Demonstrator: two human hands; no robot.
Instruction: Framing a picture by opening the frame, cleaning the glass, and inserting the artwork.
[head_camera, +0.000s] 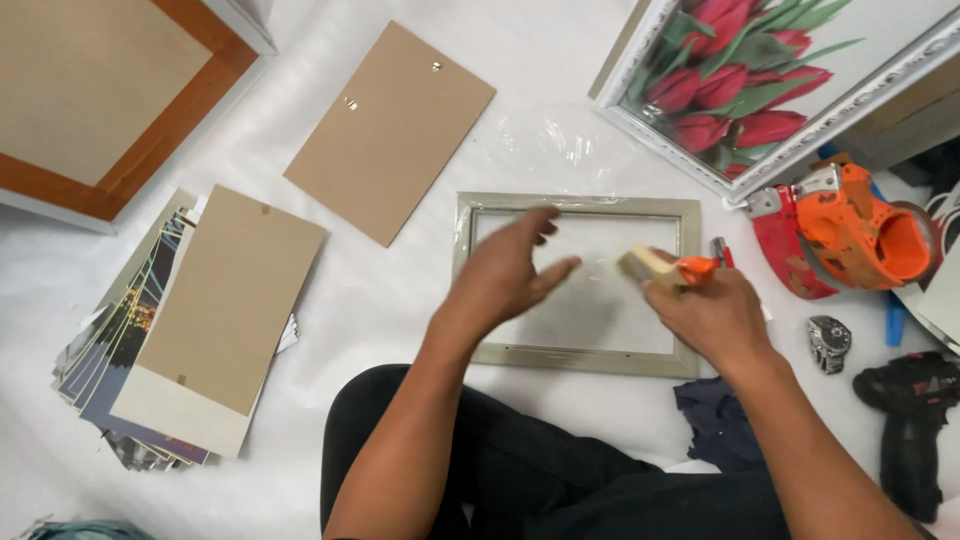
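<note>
A small grey picture frame (577, 355) lies flat on the white-covered worktop (400, 300) right in front of the seated person, its pane showing the white sheet beneath; the left hand (505, 275) hovers over the left half of the frame, blurred, its fingers (555, 272) spread apart and holding nothing; the right hand (715, 315) sits over the frame's right edge with its fingers clamped on a pale block with an orange part (665, 268), whether a tool or a small bottle I cannot tell; a sheet of clear plastic film (560, 140) lies crumpled just beyond the frame's far edge; a brown backing board (390, 130) rests further left of that, well apart from the frame; nearer the left, another backing board (225, 315) lies on top of a stack of printed pictures (110, 350); a large wooden-edged frame (110, 100) fills the far left corner, back side up; to the far right a white ornate frame with a picture of red tulips (760, 80) lies at a slant; beside it stands an orange and red tape dispenser (850, 225); a wristwatch (829, 343) lies near the right hand, a dark cloth (715, 425) just beside the forearm, and a black power drill (915, 420) at the right edge.
</note>
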